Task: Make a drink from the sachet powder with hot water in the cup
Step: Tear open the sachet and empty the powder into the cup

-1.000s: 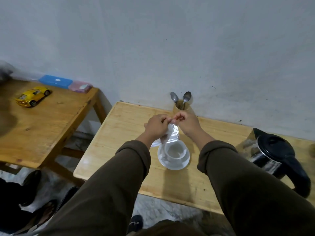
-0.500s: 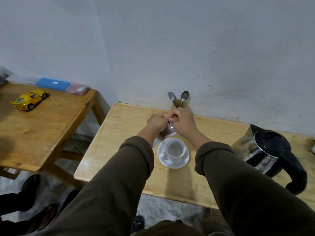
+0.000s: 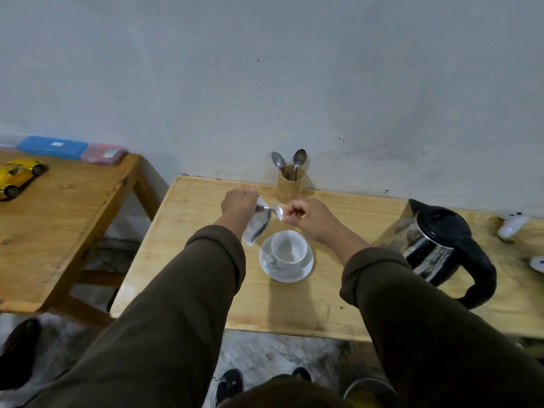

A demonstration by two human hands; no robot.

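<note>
White cup ×1 | spoons ×2 | kettle ×1 | left hand, right hand both pinching sachet ×1

Silver sachet above white cup.
</note>
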